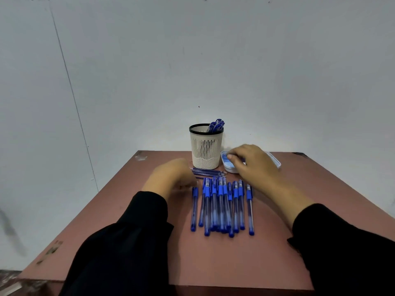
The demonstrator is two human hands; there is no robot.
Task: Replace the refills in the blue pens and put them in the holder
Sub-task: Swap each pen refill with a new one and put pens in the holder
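A: Holder [206, 151]?
B: Pens [216, 125] inside. Right hand [255, 165] reaches into box [275, 161], grip unclear. Left hand [171, 178] blurred (can't tell).
A: Table [277, 253]?
B: More pens [222, 207], refills [208, 173]; grey wall [213, 60].

R hand [252, 165] reaching into clear box [274, 161] – pens [222, 207] in row (holder [206, 148] behind).

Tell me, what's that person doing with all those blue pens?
A person is sorting out blue pens at a table. A row of pens lies in front of them, and a few are already standing in the holder. Some loose refills lie beside it. The right hand reaches into a small clear box, while the left hand rests by the refills, too blurred to tell what it holds.
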